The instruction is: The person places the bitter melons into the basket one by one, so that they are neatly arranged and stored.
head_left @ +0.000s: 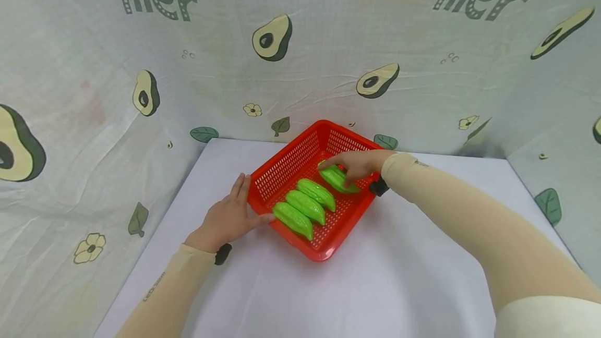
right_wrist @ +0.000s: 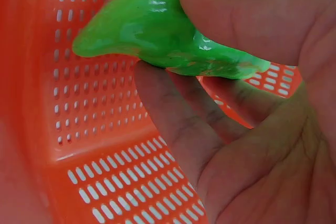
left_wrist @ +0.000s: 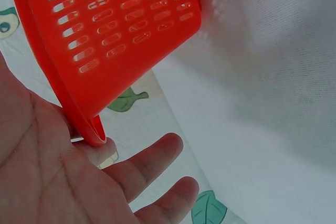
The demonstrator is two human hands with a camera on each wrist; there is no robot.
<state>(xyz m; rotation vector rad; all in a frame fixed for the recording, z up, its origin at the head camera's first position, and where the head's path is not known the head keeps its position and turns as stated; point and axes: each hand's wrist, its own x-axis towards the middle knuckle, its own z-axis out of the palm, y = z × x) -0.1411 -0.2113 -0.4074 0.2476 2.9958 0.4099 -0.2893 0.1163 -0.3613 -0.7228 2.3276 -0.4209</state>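
Note:
A red slotted basket [head_left: 335, 248] stands on the white table, with several green ridged vegetables inside. Three of them, one being the nearest green vegetable [head_left: 292, 220], lie side by side toward the basket's left and front. My right hand [head_left: 359, 165] reaches over the far right side and grips another green vegetable [right_wrist: 152, 24] between thumb and fingers, inside the basket. At the basket's left corner, my left hand [head_left: 228, 220] touches the rim with thumb and fingers spread. The left wrist view shows the left palm [left_wrist: 52, 171] against the red rim [left_wrist: 47, 72], two fingers extended past it.
A white table [head_left: 291, 301] extends around the basket. Behind and beside it hangs pale cloth [head_left: 319, 56] printed with avocados, leaves and flowers. Dark wrist cameras are strapped at both wrists.

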